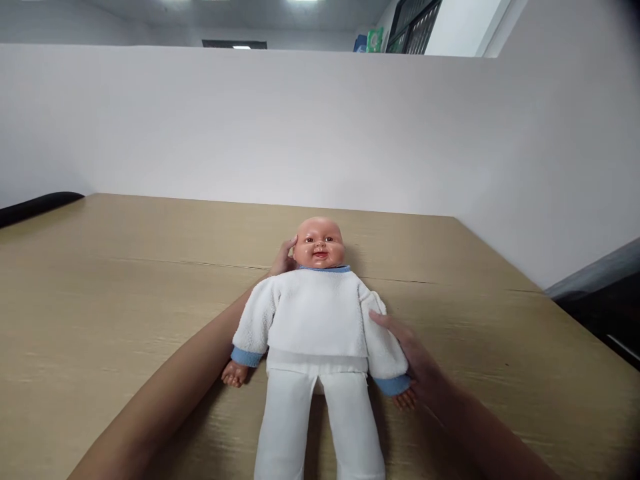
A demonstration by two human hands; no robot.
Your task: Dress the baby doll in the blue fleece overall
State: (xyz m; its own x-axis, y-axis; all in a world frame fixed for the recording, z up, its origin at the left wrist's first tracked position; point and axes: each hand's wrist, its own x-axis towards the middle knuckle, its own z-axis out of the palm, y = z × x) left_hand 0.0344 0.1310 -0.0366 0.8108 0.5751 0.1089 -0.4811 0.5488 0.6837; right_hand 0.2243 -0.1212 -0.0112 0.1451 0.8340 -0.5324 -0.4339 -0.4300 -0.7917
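Note:
A baby doll (319, 320) lies face up on the wooden table, with its head away from me and its legs running past the lower edge of the view. It wears a white fleecy top with blue collar and cuffs, and white trousers. My left hand (285, 259) cups the side of the doll's head, thumb by its ear; the other fingers are hidden behind it. With its thumb on top of the white sleeve, my right hand (407, 347) holds the doll's arm on the right side. Its remaining fingers are out of sight under the sleeve.
The tan tabletop (150, 293) has narrow seams and meets a pale wall (300, 127) at the back. Dark objects (607, 303) stand beyond the right edge, and a black curved shape (43, 205) is at the far left.

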